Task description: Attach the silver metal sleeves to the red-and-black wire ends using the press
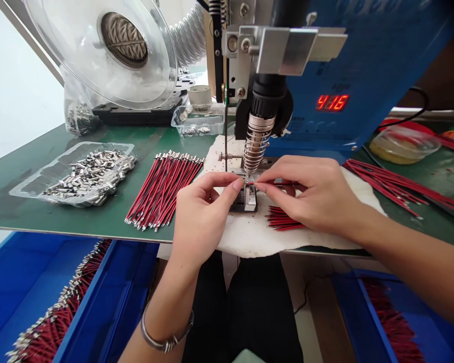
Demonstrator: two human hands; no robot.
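Observation:
My left hand is closed in a pinch at the soldering fixture, on what looks like a small metal part, mostly covered by the fingertips. Facing it, my right hand pinches a thin red-and-black wire, whose end reaches the same spot. Directly above both sets of fingertips is the soldering iron with its coil spring; the tip's contact is too small to tell. Under my right hand lies a bundle of red-and-black wires on a white cloth.
Left stand a clear tray of silver metal parts and a row of wires with metal ends. A blue machine displaying 416 rises behind. More wires lie right. Blue bins flank my legs below the table edge.

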